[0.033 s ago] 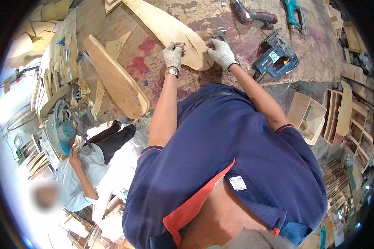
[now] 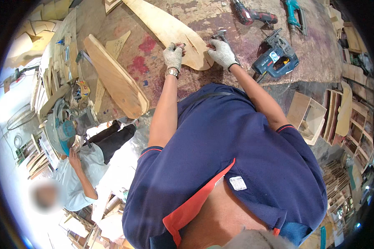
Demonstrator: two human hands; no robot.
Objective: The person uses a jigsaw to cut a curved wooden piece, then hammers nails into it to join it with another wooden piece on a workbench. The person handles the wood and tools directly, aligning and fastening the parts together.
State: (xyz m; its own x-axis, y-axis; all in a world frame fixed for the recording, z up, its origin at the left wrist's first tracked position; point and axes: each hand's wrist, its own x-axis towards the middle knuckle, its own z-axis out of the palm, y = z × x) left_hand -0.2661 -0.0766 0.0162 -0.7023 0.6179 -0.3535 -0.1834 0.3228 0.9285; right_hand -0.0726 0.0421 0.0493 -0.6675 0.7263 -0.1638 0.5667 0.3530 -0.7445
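Observation:
A long, pale plywood piece (image 2: 166, 25) with a curved, widened near end and a narrow slit lies on the workbench (image 2: 320, 54). My left hand (image 2: 173, 56), in a grey-white knit glove with a watch at the wrist, rests at its left edge. Thumb and fingers there are pinched together on something small and dark, too small to name. Beyond the board's rounded right end, my gloved right hand (image 2: 222, 54) is closed round a hammer (image 2: 221, 33). The hammer's metal head shows past the fingers, while the hand partly hides its handle.
At right lie a red-black drill (image 2: 247, 15), a teal power tool (image 2: 293, 14) and a blue jigsaw (image 2: 276, 58). Left of me, a thick curved board (image 2: 116, 79) crosses a thinner piece (image 2: 117, 45). A co-worker (image 2: 85, 166) handles a teal saw (image 2: 64, 128). A wooden box (image 2: 299, 108) stands beyond the bench edge.

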